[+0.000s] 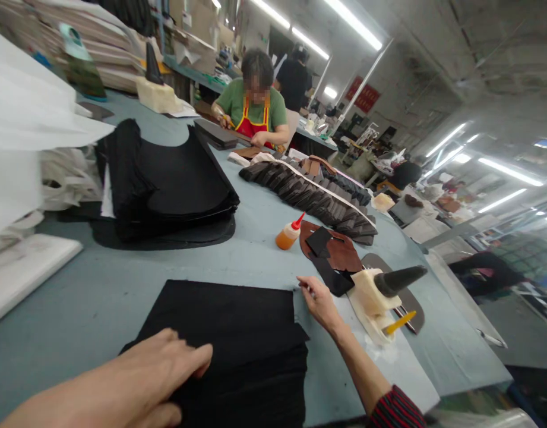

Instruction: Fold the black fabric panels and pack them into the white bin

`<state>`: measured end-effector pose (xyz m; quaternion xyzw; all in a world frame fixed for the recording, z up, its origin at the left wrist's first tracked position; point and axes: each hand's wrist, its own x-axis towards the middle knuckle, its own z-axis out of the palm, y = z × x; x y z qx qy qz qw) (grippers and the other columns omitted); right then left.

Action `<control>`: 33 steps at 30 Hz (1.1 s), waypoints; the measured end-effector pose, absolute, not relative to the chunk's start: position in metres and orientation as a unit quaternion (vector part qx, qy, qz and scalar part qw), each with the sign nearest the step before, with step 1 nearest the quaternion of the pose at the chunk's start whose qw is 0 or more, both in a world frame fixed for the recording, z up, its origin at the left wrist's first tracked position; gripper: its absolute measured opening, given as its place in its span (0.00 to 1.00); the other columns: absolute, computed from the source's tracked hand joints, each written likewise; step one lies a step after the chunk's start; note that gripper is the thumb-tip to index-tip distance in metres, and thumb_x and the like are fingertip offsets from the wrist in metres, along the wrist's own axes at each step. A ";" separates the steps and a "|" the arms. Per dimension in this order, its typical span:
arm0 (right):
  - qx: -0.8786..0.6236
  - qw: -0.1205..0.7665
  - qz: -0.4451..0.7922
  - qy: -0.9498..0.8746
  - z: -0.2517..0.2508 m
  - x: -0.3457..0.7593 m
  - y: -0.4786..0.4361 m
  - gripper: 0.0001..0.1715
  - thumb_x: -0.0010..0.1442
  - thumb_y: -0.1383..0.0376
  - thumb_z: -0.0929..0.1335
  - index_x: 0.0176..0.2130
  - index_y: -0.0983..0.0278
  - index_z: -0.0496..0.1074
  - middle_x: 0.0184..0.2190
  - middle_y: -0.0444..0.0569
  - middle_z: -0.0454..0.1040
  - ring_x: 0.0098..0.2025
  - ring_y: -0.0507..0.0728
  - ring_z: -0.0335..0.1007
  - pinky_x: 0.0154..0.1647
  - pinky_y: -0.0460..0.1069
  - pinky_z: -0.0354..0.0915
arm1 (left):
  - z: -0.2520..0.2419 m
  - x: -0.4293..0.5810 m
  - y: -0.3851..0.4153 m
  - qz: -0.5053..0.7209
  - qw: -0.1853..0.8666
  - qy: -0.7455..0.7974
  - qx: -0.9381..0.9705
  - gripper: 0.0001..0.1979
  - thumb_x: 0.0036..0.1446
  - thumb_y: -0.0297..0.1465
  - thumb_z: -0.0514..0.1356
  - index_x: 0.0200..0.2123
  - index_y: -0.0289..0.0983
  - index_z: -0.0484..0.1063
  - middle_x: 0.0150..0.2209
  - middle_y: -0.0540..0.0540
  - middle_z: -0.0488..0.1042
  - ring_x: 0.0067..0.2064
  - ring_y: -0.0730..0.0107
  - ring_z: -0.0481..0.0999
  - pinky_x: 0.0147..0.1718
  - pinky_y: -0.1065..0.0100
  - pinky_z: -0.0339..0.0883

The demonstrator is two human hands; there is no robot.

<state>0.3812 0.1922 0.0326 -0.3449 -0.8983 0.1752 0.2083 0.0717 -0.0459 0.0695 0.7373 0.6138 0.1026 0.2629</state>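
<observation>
A stack of black fabric pieces (228,321) lies on the table in front of me, its layers fanned toward the near side. Over the left part of the stack is my left hand (144,374), palm down, with thumb and forefinger apart and nothing visible in it. My right hand (318,300) is at the stack's far right corner, fingertips pinched together. Whether they hold the fabric's edge or something small cannot be made out. Just right of that hand are dark scraps on a brown leather piece (344,254) and a cream block with a black cone (371,291).
A small bottle of orange liquid (287,233) with a red nozzle stands beyond the stack. Further back are piled black panels (175,172) and a long row of dark strips (309,193). A yellow-handled tool (400,323) sits by the block. Across the table, a person (258,107) works.
</observation>
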 end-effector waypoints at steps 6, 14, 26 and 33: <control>-0.155 -0.075 0.261 -0.950 0.059 0.290 0.162 0.10 0.56 0.69 0.69 0.40 0.60 0.75 0.29 0.43 0.77 0.27 0.52 0.70 0.27 0.45 0.62 | 0.053 0.035 -0.034 0.122 0.283 0.732 0.607 0.14 0.62 0.39 0.47 0.40 0.41 0.69 0.40 0.45 0.74 0.40 0.64 0.74 0.40 0.64 0.64; 0.009 -0.065 0.196 -0.978 0.048 0.203 0.120 0.07 0.54 0.72 0.68 0.33 0.61 0.73 0.28 0.43 0.74 0.28 0.52 0.69 0.26 0.45 0.60 | 0.051 0.028 -0.016 0.038 0.166 0.781 0.600 0.12 0.57 0.23 0.47 0.34 0.37 0.69 0.38 0.42 0.74 0.40 0.62 0.75 0.38 0.63 0.64; -0.083 0.267 0.147 -0.949 0.001 0.203 0.117 0.07 0.64 0.67 0.63 0.38 0.63 0.71 0.37 0.52 0.71 0.40 0.57 0.64 0.40 0.54 0.62 | 0.044 0.045 -0.026 0.106 0.200 0.803 0.552 0.11 0.62 0.31 0.44 0.42 0.35 0.64 0.33 0.41 0.77 0.36 0.58 0.78 0.38 0.57 0.65; -0.197 0.297 0.141 -0.924 -0.003 0.203 0.119 0.24 0.59 0.51 0.69 0.46 0.67 0.68 0.32 0.51 0.73 0.32 0.58 0.68 0.37 0.54 0.63 | 0.015 0.027 0.007 0.513 0.389 0.652 0.402 0.22 0.52 0.30 0.57 0.50 0.40 0.54 0.39 0.48 0.75 0.41 0.69 0.77 0.45 0.62 0.71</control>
